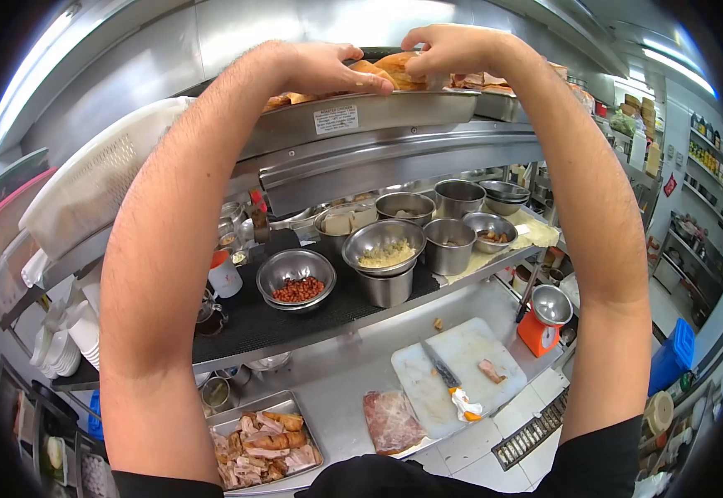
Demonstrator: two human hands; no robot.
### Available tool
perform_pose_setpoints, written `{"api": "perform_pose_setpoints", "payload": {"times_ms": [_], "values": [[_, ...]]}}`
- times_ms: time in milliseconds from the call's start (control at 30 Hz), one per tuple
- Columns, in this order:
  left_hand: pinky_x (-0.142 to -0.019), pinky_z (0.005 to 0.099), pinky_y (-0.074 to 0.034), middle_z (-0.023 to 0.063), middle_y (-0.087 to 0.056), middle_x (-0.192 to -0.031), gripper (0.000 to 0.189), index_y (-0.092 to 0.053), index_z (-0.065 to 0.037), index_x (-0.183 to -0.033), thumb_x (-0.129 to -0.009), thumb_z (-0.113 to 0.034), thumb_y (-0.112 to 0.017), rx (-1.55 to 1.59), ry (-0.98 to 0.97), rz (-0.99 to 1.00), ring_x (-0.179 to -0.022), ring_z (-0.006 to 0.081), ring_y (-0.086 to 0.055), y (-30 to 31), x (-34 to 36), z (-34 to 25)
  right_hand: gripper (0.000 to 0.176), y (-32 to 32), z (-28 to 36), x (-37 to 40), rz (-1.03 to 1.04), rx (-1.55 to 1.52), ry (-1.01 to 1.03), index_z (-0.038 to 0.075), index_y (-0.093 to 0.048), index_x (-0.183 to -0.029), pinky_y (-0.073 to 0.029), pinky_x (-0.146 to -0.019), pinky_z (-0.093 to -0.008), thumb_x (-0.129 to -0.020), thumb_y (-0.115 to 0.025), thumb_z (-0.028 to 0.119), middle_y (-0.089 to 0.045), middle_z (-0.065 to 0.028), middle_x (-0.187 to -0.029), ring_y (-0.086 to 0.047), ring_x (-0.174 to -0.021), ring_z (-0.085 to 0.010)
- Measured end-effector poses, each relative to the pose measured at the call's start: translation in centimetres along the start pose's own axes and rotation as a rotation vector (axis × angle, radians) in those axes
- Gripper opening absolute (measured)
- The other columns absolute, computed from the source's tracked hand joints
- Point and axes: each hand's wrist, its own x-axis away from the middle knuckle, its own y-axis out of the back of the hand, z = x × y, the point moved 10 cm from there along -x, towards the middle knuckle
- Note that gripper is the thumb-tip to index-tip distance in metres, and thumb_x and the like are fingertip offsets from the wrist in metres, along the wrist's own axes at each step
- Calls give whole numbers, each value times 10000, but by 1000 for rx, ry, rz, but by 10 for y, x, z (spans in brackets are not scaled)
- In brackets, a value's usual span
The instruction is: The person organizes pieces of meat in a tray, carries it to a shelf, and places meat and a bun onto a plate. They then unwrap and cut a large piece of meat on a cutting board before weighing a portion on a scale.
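Both arms are raised to a labelled metal tray (415,108) on the upper shelf. My left hand (332,68) grips the left side of a golden-brown piece of roast meat (400,70), thumb along its near side. My right hand (448,51) has its curled fingers on the right end of the same piece. The fingers on the far side are partly hidden. More browned meat shows along the tray's rim. To the right, a second metal tray (501,104) holds other cut pieces of meat.
Metal bowls of red nuts (298,290) and pale chopped food (388,256) stand on the middle shelf among pots. Below lie a cutting board (461,378), a knife (440,365), a raw-looking meat slab (393,422), a tray of cut meat (266,444) and an orange scale (537,334).
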Motion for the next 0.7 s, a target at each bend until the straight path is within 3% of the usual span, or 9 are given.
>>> {"api": "perform_pose_setpoints", "payload": {"times_ms": [33, 133, 300, 400, 500, 600, 700], "values": [[-1151, 527, -453, 310, -506, -1493, 1221, -322, -69, -1629, -766, -856, -682, 49, -30, -18, -1390, 385, -535, -2, -10, 7, 791, -2, 4, -2, -9, 36, -3, 47, -533, -1476, -580, -825, -410, -802, -691, 430, -660, -229, -1326, -687, -1051, -298], [-1103, 522, -494, 322, -543, -1439, 1240, -323, -40, -1623, -756, -836, -715, 180, -38, 20, -1331, 378, -581, -6, -12, 5, 797, -8, 11, -11, -29, 128, -50, -11, -567, -1433, -575, -856, -426, -786, -708, 432, -672, -255, -1293, -692, -1072, -320], [-979, 477, -574, 294, -601, -1359, 1235, -246, -21, -1640, -772, -721, -776, 216, -56, -53, -1190, 342, -661, 0, -16, 2, 815, -9, -2, -22, -58, -75, -83, -85, -608, -1368, -551, -926, -418, -775, -723, 461, -687, -279, -1250, -690, -1132, -353], [-934, 465, -619, 277, -645, -1321, 1256, -280, 7, -1619, -715, -705, -784, 297, -88, -57, -1163, 324, -692, -5, -25, 0, 827, -9, -5, -11, -129, -162, -139, -91, -598, -1383, -535, -959, -405, -780, -723, 461, -683, -276, -1263, -684, -1152, -343], [-992, 440, -598, 270, -673, -1283, 1194, -331, 14, -1594, -699, -622, -799, 224, -111, -95, -1163, 321, -695, 3, -25, -6, 819, -1, -9, -1, -245, -251, -167, -83, -580, -1407, -525, -971, -389, -801, -719, 450, -677, -260, -1278, -680, -1155, -316], [-1026, 409, -571, 283, -687, -1247, 1148, -405, 33, -1549, -670, -577, -820, -37, -240, -472, -1146, 345, -701, 39, -2, -25, 781, 8, -19, 1, -358, -432, -144, -74, -567, -1416, -524, -954, -367, -850, -711, 444, -679, -223, -1270, -676, -1137, -277], [-1011, 420, -556, 283, -680, -1218, 1069, -485, 65, -1472, -653, -527, -837, -51, -294, -723, -1144, 387, -683, 77, 37, -37, 687, 23, -14, 19, -488, -677, -113, -47, -572, -1402, -518, -923, -329, -935, -692, 441, -691, -143, -1207, -661, -1079, -197]]}}
